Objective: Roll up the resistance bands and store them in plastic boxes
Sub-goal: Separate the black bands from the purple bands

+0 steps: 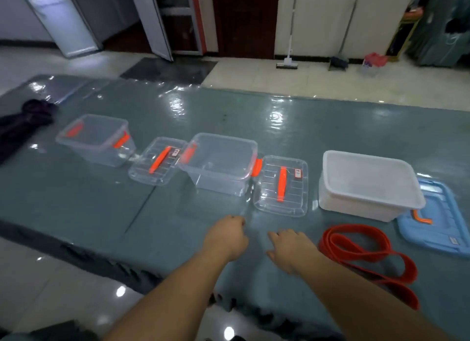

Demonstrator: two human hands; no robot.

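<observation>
Both forearms reach out from the bottom of the view over the grey-green mat (101, 213), and neither hand holds anything. The left hand (226, 236) hovers with its fingers curled under into a loose fist, nothing inside it as far as I can see; the right hand (290, 249) lies flatter, fingers spread and relaxed, low over the mat, though I can't tell whether it touches. Just to the right of that right hand lies the red resistance band (366, 254), a long flat loop flopped in slack folds, one end trailing back towards the person. It looks light, limp and rubbery, likely grippy, not slick, and springy enough to uncoil if let go. I'd judge the best hold is a pinch at one doubled end, flattening the two layers together, then rolling it tight along the mat and keeping the coil held until it is stored. Beyond the band stands the white plastic box (368, 185), open, with its blue lid (437, 229) just beside it on the right. Left of the white box, a row runs away: a clear lid with an orange handle (281, 185), a clear box (221, 162), another clear lid (156, 160) and a further clear box (96, 137). A dark cloth (23, 124) lies at the mat's far left.
</observation>
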